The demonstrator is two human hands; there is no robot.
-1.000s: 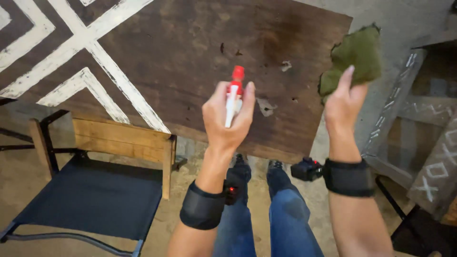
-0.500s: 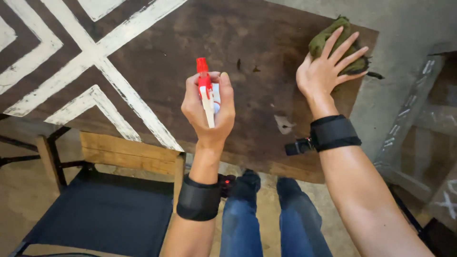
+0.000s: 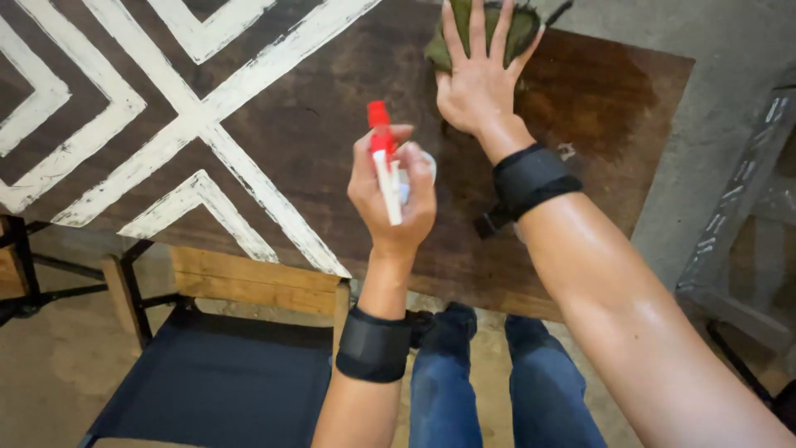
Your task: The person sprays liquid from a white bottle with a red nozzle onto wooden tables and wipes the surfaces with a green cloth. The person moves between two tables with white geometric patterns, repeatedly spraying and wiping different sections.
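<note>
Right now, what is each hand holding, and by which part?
The left hand grips a spray bottle around its neck, below the red nozzle. The right hand holds nothing; it presses flat on a green cloth on the table.

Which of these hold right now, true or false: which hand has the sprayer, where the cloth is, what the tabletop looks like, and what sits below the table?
1. The left hand holds a small red-topped white spray bottle. True.
2. The right hand is lifted clear of the table. False: it presses an olive-green cloth flat on the dark wooden tabletop.
3. The tabletop is plain. False: white painted stripes cross it.
4. A dark blue fabric chair seat sits below the table edge. True.
</note>
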